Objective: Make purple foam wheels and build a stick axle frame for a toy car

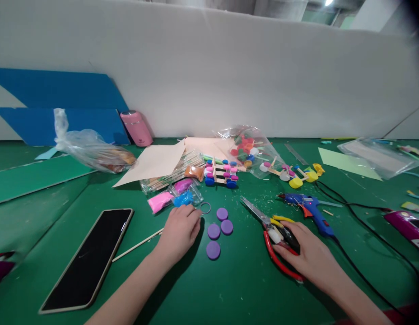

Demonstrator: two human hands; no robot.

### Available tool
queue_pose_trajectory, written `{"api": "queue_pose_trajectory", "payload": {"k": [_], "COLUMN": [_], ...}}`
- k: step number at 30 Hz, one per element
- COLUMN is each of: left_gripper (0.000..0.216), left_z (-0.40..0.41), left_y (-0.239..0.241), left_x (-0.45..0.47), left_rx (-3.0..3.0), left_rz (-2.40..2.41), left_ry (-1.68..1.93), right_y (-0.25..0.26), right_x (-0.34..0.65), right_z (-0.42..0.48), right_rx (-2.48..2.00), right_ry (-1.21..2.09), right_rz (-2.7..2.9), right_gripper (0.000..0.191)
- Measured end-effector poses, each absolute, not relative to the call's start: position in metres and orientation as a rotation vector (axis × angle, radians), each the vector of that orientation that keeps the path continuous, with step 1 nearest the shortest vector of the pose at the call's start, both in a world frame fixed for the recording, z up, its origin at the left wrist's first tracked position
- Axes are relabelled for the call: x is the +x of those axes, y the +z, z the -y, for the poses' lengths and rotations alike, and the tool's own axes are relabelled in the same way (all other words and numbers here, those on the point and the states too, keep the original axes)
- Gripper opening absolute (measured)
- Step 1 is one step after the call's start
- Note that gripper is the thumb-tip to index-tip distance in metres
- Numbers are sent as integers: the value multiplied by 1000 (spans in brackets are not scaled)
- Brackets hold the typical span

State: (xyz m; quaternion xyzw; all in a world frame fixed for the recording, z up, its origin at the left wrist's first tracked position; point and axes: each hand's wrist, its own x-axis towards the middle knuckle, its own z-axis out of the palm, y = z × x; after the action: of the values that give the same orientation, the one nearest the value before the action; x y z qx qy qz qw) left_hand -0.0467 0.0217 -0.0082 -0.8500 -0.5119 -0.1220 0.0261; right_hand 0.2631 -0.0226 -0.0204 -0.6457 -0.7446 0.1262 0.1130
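Note:
My left hand (182,230) rests on the table with its fingers curled down; whatever is under the fingertips is hidden. A thin wooden stick (137,246) runs up to that hand, and a small ring (205,208) lies just beyond the fingertips. Several purple round caps (213,231) lie between my hands. On the right, my right hand (309,250) is closed around a black object (290,238) at the handles of red-handled scissors (258,213). Yellow and white parts show beside it, and its exact kind is unclear. The blades point away to the left.
A phone (89,259) lies at left. Clay packets (184,197), bundled sticks (175,171) and a small wheeled stick model (222,174) are ahead. A blue glue gun (313,210) with its cord lies right. A bag of caps (250,146) and pink bottle (137,128) stand by the wall.

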Motion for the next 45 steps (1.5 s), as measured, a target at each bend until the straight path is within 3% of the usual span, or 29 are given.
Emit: {"api": "queue_pose_trajectory", "payload": {"k": [13,18,21,26,30,45], "left_gripper": [19,18,15,12,11,13], "left_z": [-43,-20,0,20,23,24], "left_y": [3,17,24,17,-5,-15], "left_x": [-34,-38,-34,-20,-15,-18], "left_rx": [-2653,-2664,-2796,-2912,-2747,-2581], "left_rz": [1429,1516,1594,1559,1511,1525], "left_ry": [-285,-446,-812,-1199,-1253,-1331], "right_y": [-24,-23,-9,10,2,-8], "right_x": [249,257,253,214,181,166], "right_z": [0,-9,-14,-30,-52,-75], "right_rx": [-1863,-1845,-1831,-1689,-1663,-1823], "right_ry": [166,48,-47,-73,-67,-93], "right_rz": [2216,2248,2263,2411,2553,2750], "right_gripper": [44,44,44,26,16,23]}}
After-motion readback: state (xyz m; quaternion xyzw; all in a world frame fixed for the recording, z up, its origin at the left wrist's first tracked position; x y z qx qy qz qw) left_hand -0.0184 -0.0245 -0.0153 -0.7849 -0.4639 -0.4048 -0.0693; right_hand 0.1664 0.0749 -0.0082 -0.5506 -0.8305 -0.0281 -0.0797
